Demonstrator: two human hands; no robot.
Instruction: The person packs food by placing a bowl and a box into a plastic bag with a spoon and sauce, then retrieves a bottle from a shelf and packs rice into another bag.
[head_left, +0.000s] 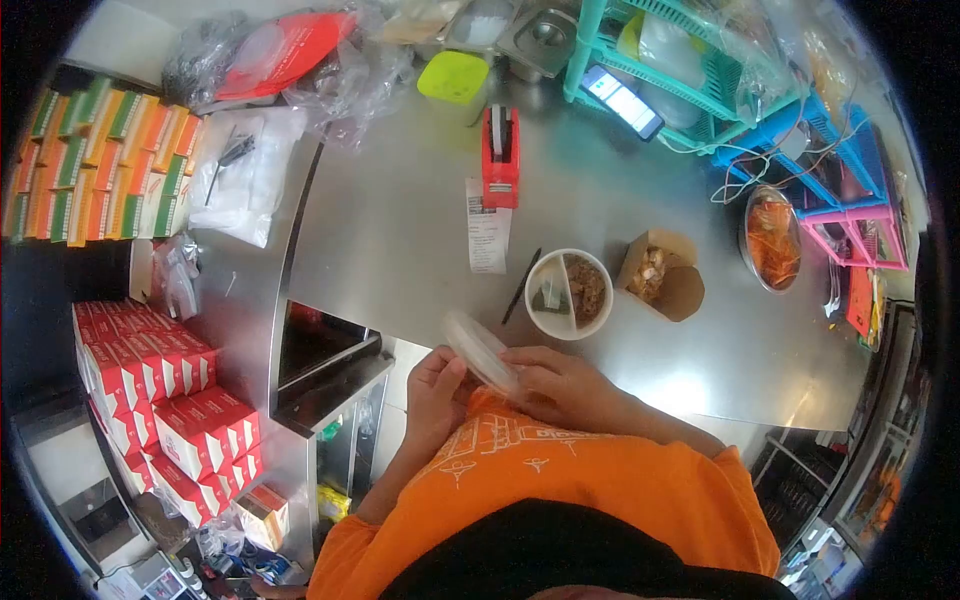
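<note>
A round translucent plastic lid (478,352) is tilted in front of my chest, held by its edges in both hands. My left hand (437,388) has its fingers closed on the lid's left side. On the right side of it, the fingers of my right hand (552,380) grip the rim. Just beyond the hands stands an uncovered round white bowl (533,322), divided inside, with brown food in one part and a small packet in the other. Right of it is an open brown paper box (683,292) with food in it. A dark pen (521,287) lies beside the bowl.
A red tape dispenser (501,175) sits on a paper receipt (487,245). At the right stands a metal bowl of shredded orange food (772,240). A phone (622,102) leans on a teal rack (590,50). Stacked red-and-white boxes (150,365) fill the left side.
</note>
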